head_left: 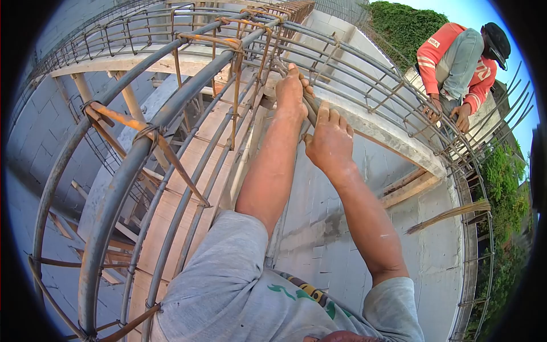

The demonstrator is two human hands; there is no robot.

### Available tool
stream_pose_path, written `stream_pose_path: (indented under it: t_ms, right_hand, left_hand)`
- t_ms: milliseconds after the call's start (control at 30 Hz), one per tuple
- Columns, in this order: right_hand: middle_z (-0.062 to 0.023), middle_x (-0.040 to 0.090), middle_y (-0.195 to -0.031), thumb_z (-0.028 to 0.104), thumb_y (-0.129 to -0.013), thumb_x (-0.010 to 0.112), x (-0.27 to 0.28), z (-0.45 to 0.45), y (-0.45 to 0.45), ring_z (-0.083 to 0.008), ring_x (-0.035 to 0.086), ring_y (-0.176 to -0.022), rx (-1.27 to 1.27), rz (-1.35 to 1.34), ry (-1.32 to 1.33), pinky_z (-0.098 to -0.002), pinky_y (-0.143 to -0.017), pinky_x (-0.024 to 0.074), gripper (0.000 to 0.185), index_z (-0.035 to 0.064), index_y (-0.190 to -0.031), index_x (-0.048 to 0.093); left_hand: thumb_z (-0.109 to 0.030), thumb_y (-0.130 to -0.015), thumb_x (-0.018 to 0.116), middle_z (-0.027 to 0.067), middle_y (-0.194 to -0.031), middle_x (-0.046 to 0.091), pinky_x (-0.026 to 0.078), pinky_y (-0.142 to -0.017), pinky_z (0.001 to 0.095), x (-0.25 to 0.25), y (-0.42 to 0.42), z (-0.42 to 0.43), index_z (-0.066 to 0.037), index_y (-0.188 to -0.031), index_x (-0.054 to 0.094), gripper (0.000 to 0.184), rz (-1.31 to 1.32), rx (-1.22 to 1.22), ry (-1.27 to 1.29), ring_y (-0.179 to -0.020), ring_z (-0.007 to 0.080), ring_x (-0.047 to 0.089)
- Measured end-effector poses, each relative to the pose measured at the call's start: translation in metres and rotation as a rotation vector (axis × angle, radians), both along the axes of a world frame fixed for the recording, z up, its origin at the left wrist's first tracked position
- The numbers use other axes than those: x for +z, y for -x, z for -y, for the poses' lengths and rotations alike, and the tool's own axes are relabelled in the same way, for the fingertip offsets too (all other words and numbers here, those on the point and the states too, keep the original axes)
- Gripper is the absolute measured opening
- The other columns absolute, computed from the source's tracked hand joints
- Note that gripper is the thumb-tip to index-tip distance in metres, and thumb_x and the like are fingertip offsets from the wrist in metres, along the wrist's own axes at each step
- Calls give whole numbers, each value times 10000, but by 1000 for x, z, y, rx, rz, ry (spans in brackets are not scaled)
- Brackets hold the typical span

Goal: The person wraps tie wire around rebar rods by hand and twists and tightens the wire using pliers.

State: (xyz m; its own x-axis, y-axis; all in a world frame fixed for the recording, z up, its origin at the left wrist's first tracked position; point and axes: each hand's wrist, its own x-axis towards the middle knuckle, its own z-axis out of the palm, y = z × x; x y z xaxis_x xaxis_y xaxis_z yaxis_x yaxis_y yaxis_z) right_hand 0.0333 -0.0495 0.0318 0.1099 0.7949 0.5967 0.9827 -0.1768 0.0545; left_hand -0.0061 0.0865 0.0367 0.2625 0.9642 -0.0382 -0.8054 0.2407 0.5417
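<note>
My left hand (291,94) is closed around a grey-brown metal bar (311,108), thumb pointing up and away from me. Lower on the same bar is my right hand (331,141), its fingers bent over it and its thumb on the near side. The bar's far end reaches in among the reinforcing bars (265,43) where the cages meet; what it touches there is too small to make out. Just left of my left hand stands a rusty stirrup (237,94) of the cage.
Thick long bars (117,211) with tied stirrups curve along my left above a wooden formwork board (162,228). Another cage (364,54) runs right over a concrete ledge (393,137). A co-worker in a red top (441,62) crouches there, both hands at the bars. Block walls (319,228) drop below.
</note>
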Motion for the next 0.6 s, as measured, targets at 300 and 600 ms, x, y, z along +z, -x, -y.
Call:
stream_pose_path:
  t_ms: [300,600]
  right_hand:
    - [-170,637,-715,306,-897,607,21,-25,-43,-248,608,-513,340,-1329,529,-361,-508,511,355,-45,-935,577]
    - [-227,650,-819,359,-845,656,16,-3,-31,-331,659,-829,288,-595,320,-426,-733,537,438,-44,-1002,587]
  left_hand:
    - [-415,-915,592,20,-700,509,483,-542,322,-11,23,5,-79,-854,551,344,14,-28,-184,-550,154,508]
    - [-312,-972,518,-6,-633,484,473,-510,326,-8,14,-6,-109,-796,511,269,61,-91,-71,-548,145,495]
